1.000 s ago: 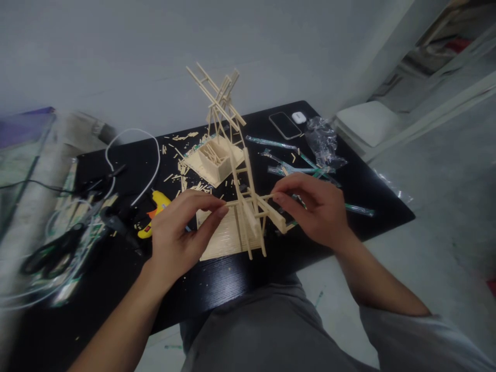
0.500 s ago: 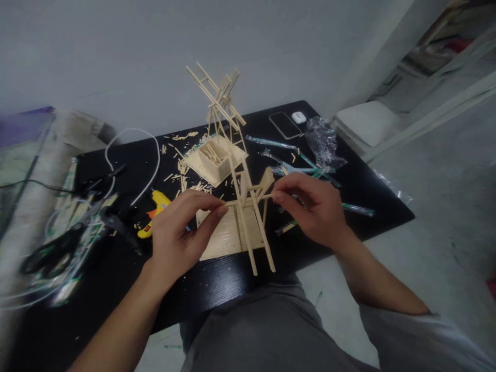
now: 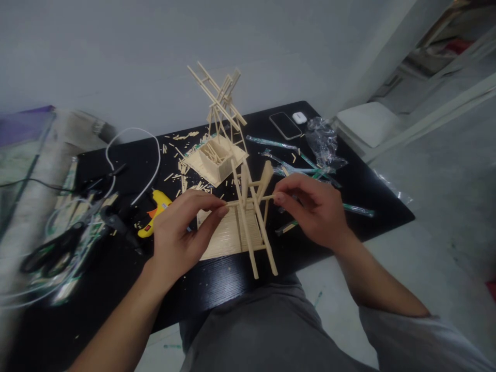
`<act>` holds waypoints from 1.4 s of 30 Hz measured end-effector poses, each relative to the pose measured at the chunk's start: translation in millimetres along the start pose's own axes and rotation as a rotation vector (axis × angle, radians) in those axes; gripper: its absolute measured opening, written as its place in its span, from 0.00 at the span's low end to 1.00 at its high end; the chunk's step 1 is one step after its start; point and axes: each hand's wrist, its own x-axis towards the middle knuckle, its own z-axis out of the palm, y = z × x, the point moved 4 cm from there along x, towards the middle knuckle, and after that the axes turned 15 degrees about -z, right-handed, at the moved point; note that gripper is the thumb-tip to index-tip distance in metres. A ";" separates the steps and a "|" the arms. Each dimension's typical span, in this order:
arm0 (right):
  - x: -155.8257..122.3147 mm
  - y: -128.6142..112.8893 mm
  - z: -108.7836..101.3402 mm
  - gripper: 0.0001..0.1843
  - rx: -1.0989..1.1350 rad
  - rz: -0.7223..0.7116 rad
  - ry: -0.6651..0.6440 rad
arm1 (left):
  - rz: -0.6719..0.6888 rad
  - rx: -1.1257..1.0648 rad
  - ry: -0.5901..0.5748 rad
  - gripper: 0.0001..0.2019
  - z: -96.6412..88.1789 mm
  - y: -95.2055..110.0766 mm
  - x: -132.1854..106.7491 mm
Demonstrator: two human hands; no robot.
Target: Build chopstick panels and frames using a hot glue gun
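A thin wooden stick runs crosswise through a wooden stick frame. My left hand pinches its left end between thumb and fingertips, and my right hand pinches the right end. Two long rails of the frame slope down toward the table's front edge, and small flat wooden blades stand up near the crosswise stick. Beneath lies a flat panel of wooden strips, partly hidden by my left hand. Behind stands a tower-like wooden stick model on a base with an open box holding sticks.
On the black table, a yellow glue gun lies left of the panel, with scissors and a white cable farther left. Wood scraps surround the model. Plastic wrappers, a phone and a white case lie right.
The stick frame has turned slightly about the crosswise stick: its flat blades stand higher and the near rail ends sit a little lower. Both hands keep their pinch in nearly the same place.
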 end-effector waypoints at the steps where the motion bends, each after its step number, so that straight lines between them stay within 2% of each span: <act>1: 0.0 -0.3 0.0 0.04 0.001 0.000 0.001 | -0.001 0.000 0.000 0.03 0.1 0.3 0.3; 19: -2.9 2.2 2.0 0.06 0.085 0.064 -0.013 | 0.000 0.028 -0.027 0.02 1.1 3.1 3.0; 42: 2.0 -5.1 2.5 0.09 -0.073 -0.155 -0.072 | -0.025 0.046 -0.069 0.03 2.7 1.6 6.7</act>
